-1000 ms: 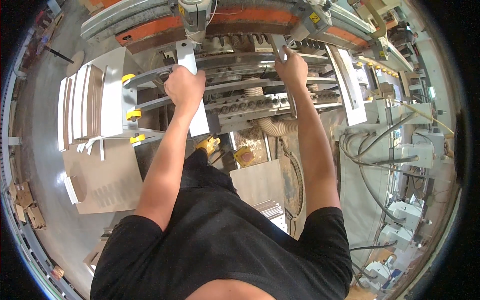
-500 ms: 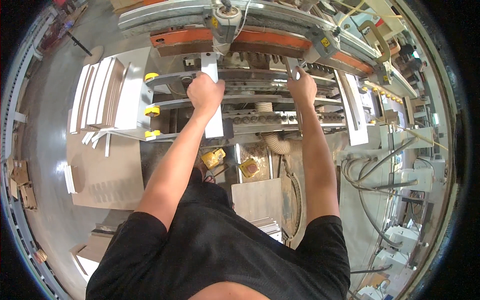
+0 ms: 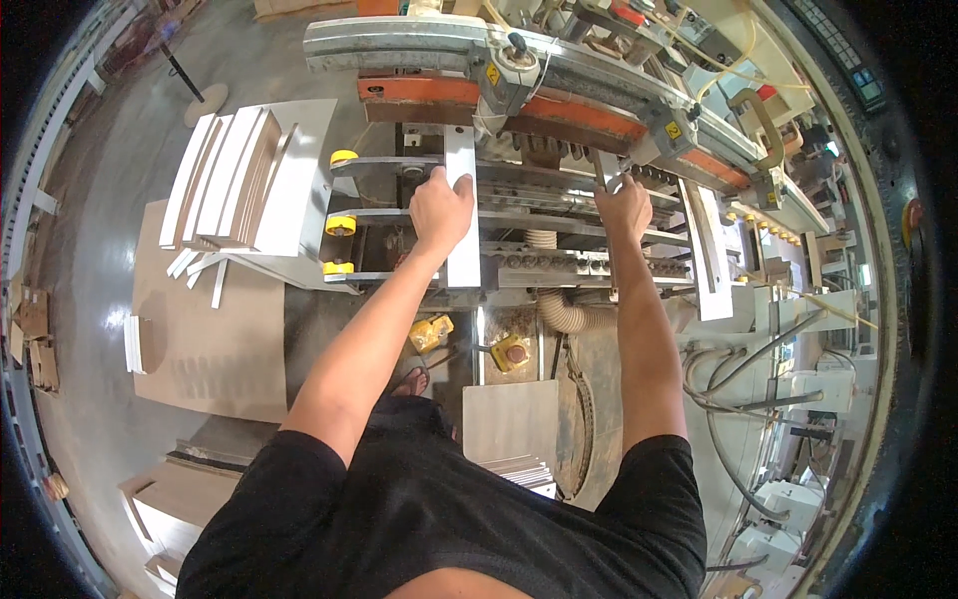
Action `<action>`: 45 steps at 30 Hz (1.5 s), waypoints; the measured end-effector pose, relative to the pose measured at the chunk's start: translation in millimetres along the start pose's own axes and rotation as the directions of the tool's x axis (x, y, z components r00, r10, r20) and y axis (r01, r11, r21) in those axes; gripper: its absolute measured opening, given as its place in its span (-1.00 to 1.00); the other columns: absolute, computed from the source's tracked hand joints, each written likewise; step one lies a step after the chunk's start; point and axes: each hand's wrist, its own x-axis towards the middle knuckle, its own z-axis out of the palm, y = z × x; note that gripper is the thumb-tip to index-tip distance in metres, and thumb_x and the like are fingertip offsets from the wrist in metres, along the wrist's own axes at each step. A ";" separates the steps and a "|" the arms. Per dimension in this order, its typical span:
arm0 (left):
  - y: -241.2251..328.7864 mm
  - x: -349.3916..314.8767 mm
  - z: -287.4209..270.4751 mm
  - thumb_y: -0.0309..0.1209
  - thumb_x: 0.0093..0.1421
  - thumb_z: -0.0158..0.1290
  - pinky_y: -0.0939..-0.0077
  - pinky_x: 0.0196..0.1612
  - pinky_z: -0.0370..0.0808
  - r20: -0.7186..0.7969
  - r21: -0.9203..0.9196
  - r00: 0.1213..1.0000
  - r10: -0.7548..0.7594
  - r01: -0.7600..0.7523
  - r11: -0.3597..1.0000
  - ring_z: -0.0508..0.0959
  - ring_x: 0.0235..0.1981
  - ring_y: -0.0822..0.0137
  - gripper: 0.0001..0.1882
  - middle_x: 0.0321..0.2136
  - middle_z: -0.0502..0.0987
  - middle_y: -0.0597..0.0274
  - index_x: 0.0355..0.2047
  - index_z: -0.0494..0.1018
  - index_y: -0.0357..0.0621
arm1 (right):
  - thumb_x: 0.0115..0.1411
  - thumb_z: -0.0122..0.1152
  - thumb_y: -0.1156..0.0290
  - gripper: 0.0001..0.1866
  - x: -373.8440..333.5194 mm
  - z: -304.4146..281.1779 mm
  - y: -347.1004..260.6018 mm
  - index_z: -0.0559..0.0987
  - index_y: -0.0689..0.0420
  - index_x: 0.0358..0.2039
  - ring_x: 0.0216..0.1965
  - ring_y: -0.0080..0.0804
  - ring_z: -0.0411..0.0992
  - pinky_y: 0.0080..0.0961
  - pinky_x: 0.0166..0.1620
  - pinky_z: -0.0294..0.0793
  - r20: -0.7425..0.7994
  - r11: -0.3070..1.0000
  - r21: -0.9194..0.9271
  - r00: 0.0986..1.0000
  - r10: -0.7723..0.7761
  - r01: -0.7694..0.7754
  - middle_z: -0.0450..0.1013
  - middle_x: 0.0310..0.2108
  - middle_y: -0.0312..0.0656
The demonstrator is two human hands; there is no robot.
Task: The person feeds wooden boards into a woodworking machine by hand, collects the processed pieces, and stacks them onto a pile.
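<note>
In front of me, a long white strip lies across the dark rails of a machine. My left hand is closed at its left edge, with the thumb over the white face. Further right, a narrow grey bar crosses the same rails. My right hand is closed around that bar near its far end; the fingertips are partly hidden. Between the hands run the metal rails and a row of dark round fittings.
Stacked white panels stand at left beside yellow rollers. Beyond my hands spans an orange and grey beam with clamp heads. Yellow foot pedals and a ribbed hose are below. Cables hang at right.
The whole view has shifted, so the machine appears slightly lower and further right. Both hands stay at the strip and the bar, my left hand now less over the strip's face.
</note>
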 end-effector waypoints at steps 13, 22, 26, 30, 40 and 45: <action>-1.4 4.1 7.9 -0.25 0.23 0.05 -0.08 -0.24 0.48 -0.086 -0.073 0.994 0.072 -0.078 0.994 0.59 -0.38 -0.27 -0.65 -0.47 0.56 -0.32 -0.32 0.44 -0.41 | 0.12 0.18 0.07 -0.49 0.1 11.4 -1.5 0.51 0.07 0.02 -0.16 0.13 0.52 -0.01 -0.10 0.50 0.092 0.999 -0.049 0.996 -0.003 0.007 0.55 -0.29 0.11; 0.2 4.9 12.0 -0.31 0.23 0.01 -0.04 -0.09 0.40 -0.085 -0.089 0.993 0.076 -0.084 0.993 0.58 -0.37 -0.17 -0.73 -0.41 0.55 -0.20 -0.33 0.36 -0.34 | 0.12 0.21 0.12 -0.47 4.8 13.2 4.4 0.46 0.08 0.06 -0.13 0.13 0.51 -0.03 -0.08 0.49 0.092 0.999 -0.033 0.996 0.019 -0.016 0.52 -0.18 0.08; -1.9 5.5 9.8 -0.30 0.24 0.01 -0.08 -0.03 0.36 -0.058 -0.066 0.996 0.064 -0.068 0.996 0.58 -0.31 -0.15 -0.73 -0.37 0.55 -0.19 -0.31 0.35 -0.33 | 0.10 0.25 0.14 -0.52 2.8 13.8 -0.2 0.49 0.12 -0.02 -0.14 0.11 0.51 -0.04 -0.10 0.50 0.066 1.000 -0.013 0.998 0.006 -0.005 0.54 -0.19 0.07; -2.6 1.7 13.4 -0.30 0.25 0.00 -0.10 -0.02 0.36 -0.087 -0.037 0.994 0.068 -0.072 0.997 0.57 -0.32 -0.13 -0.73 -0.36 0.54 -0.17 -0.28 0.35 -0.33 | 0.11 0.28 0.10 -0.58 1.3 11.4 -0.7 0.53 0.12 -0.13 -0.18 0.13 0.53 -0.03 -0.13 0.51 0.087 1.000 0.001 0.996 0.026 -0.026 0.57 -0.26 0.06; -3.8 4.2 10.6 -0.26 0.28 -0.03 -0.08 -0.10 0.38 -0.024 -0.075 0.997 0.069 -0.071 0.995 0.56 -0.30 -0.22 -0.68 -0.33 0.55 -0.19 -0.22 0.36 -0.36 | 0.14 0.18 0.03 -0.56 3.5 18.2 3.1 0.52 0.09 -0.10 -0.16 0.16 0.52 0.01 -0.12 0.51 0.047 0.997 -0.069 0.999 0.025 -0.022 0.56 -0.21 0.09; -5.7 7.2 11.4 -0.25 0.27 -0.02 -0.07 -0.13 0.40 -0.059 -0.050 0.994 0.095 -0.098 0.994 0.56 -0.31 -0.20 -0.67 -0.33 0.55 -0.20 -0.23 0.34 -0.35 | 0.16 0.17 0.06 -0.57 9.2 13.9 -7.9 0.50 0.10 -0.09 -0.16 0.16 0.52 -0.01 -0.12 0.50 0.034 0.996 -0.083 0.999 0.013 -0.010 0.55 -0.20 0.09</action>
